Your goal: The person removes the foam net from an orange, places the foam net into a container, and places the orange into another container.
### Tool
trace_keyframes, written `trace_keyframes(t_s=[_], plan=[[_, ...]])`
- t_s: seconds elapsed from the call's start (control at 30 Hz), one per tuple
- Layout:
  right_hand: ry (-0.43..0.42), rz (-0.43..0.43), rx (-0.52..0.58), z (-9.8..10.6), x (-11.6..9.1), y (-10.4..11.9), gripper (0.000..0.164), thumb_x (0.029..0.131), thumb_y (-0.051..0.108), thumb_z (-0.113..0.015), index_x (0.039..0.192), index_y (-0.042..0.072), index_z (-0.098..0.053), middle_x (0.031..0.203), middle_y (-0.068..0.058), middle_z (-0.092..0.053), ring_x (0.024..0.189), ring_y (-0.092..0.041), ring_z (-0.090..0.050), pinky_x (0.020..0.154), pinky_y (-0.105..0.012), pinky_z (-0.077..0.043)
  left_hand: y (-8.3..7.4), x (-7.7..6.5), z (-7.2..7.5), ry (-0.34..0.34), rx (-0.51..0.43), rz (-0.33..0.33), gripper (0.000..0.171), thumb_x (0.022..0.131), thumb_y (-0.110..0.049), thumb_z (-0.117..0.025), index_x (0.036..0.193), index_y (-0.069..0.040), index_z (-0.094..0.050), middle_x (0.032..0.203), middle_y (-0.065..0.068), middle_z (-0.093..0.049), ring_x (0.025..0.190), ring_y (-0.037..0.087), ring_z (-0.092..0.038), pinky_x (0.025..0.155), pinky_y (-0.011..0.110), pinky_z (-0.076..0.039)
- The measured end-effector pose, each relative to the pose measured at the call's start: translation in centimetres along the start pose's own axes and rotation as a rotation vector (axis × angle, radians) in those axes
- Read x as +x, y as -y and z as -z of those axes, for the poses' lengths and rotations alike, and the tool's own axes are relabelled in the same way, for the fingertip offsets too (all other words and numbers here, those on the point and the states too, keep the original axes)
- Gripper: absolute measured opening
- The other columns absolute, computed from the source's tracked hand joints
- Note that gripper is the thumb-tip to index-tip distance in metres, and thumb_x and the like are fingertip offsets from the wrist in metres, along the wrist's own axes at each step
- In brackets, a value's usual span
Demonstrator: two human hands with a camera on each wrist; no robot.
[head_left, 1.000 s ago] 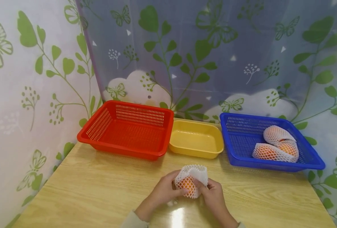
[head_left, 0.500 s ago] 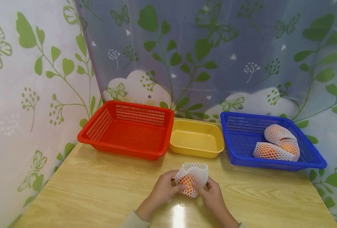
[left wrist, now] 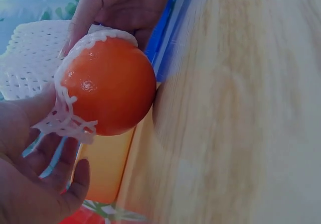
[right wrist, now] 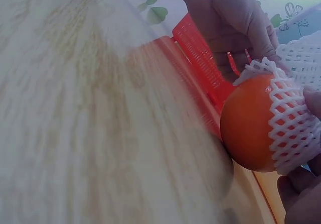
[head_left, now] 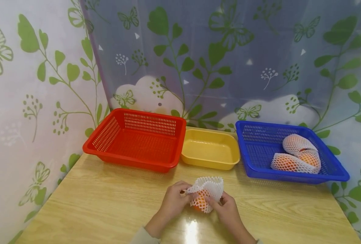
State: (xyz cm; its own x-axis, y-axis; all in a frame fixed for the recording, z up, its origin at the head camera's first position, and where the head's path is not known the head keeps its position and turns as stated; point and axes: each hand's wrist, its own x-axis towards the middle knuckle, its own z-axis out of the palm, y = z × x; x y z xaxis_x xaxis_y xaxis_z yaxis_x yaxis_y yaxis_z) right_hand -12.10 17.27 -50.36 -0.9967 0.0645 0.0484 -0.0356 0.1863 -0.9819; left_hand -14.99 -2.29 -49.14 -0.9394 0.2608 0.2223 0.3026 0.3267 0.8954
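Across the tabletop [head_left: 107, 203], the red basket [head_left: 137, 162], blue basket [head_left: 275, 174] and yellow tray [head_left: 209, 162] sat unmoved, wrapped fruits [head_left: 309, 159] lying in the blue one. Front of the tray, well apart from it, the orange fruit [left wrist: 110, 86] was held with its foam net [head_left: 214, 189] just tugged outward on the left; its lower side, netted half a second earlier, now showed bare. Likely meant the net was midway, part on, part off. Right hand [head_left: 227, 206] was mostly closed, grasping fruit through net, thumb in front. Left hand [head_left: 172, 200] pinched the net's edge, remaining fingers loosely bent.
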Motion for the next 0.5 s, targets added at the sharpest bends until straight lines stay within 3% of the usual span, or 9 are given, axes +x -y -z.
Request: trace_keyframes(t_s=[0.27, 0.5], plan=[[-0.034, -0.030, 0.025, 0.08, 0.28, -0.26, 0.026, 0.084, 0.011, -0.075, 0.107, -0.001, -0.070, 0.106, -0.011, -0.072, 0.099, -0.009, -0.065, 0.087, -0.023, -0.051, 0.16, -0.05, -0.32, 0.121, -0.087, 0.073, 0.051, 0.084, -0.029, -0.077, 0.128, -0.008, -0.060, 0.121, 0.007, -0.063, 0.100, 0.019, -0.062, 0.080, 0.025, -0.053], [-0.101, -0.006, 0.064, 0.17, 0.49, 0.00, 0.020, 0.084, 0.008, -0.075, 0.099, -0.005, -0.073, 0.091, -0.009, -0.074, 0.085, -0.012, -0.068, 0.075, -0.025, -0.055, 0.16, 0.12, -0.47, 0.164, -0.108, 0.062, 0.057, 0.085, -0.029, -0.076, 0.133, -0.006, -0.057, 0.126, 0.009, -0.062, 0.109, 0.022, -0.061, 0.087, 0.027, -0.051]])
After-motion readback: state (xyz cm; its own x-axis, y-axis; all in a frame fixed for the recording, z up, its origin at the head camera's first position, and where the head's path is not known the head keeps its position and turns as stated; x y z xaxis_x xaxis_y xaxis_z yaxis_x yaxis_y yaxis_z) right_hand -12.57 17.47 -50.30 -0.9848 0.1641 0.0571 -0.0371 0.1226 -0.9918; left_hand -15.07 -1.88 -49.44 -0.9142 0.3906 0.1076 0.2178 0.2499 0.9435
